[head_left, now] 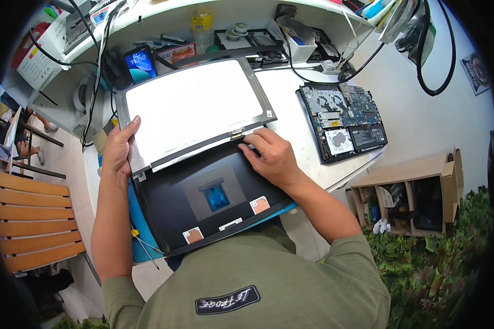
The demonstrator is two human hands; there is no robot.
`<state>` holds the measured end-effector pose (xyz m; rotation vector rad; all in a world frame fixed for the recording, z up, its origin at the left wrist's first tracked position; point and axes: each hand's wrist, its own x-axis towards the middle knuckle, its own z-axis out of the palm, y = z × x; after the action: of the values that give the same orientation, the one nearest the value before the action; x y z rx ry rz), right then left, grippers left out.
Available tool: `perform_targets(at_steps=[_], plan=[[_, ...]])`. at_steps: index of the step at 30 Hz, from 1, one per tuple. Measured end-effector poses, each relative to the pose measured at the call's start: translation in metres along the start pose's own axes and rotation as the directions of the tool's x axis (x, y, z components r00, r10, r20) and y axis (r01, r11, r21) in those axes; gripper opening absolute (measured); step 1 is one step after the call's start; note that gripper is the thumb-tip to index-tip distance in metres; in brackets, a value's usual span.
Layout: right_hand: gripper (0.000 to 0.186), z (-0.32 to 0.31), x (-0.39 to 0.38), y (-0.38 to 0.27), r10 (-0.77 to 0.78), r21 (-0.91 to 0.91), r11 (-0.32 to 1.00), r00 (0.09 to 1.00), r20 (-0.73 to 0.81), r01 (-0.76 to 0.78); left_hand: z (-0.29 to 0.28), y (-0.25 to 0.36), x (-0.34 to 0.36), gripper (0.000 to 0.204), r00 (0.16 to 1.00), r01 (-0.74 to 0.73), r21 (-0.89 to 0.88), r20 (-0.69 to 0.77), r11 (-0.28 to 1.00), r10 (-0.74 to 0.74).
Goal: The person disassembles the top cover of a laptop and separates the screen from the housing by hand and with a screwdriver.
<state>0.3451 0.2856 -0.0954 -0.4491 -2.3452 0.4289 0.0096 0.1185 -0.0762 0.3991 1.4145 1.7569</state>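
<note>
Head view: at a white table, a person in a green shirt tilts a laptop screen above its black lid, which lies inside up on a blue mat at the near edge. The left hand is closed around the screen's left side, thumb on the face; the right hand bends its fingers toward the thumb at the lower right edge (whether they pinch anything, one cannot tell). An opened laptop base sits to the right, its insides bare. Along the back stand a lit phone and a clear bottle with a yellow label. Beyond, a slatted wooden chair flanks the left, while a wooden cabinet and leafy greenery fill the right.
</note>
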Motion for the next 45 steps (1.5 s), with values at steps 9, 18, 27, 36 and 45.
perform_targets(at_steps=[9,18,27,36,45], plan=[[0.015,-0.001,0.013,0.005,-0.102,-0.079,0.992,0.994,-0.031,0.100,-0.001,-0.003,0.001,0.045,1.000,0.006,0.000,0.021,1.000,-0.006],[0.013,-0.001,0.009,0.003,0.183,0.177,0.967,0.983,0.025,-0.185,-0.006,-0.009,0.005,0.042,0.999,-0.028,-0.023,0.026,0.999,0.029],[0.009,-0.006,0.015,0.005,0.290,0.226,0.924,0.951,0.108,-0.308,0.000,-0.005,0.000,0.043,1.000,-0.018,-0.025,0.024,1.000,0.019],[0.031,0.003,0.001,-0.005,0.581,0.658,-0.073,0.505,0.639,-0.749,0.003,-0.004,-0.002,0.039,1.000,-0.007,-0.040,0.017,0.999,0.008],[0.021,0.030,-0.003,-0.015,0.672,0.818,-0.354,0.485,0.560,-0.454,-0.001,-0.008,0.002,0.044,0.999,-0.028,-0.045,0.015,0.999,0.029]])
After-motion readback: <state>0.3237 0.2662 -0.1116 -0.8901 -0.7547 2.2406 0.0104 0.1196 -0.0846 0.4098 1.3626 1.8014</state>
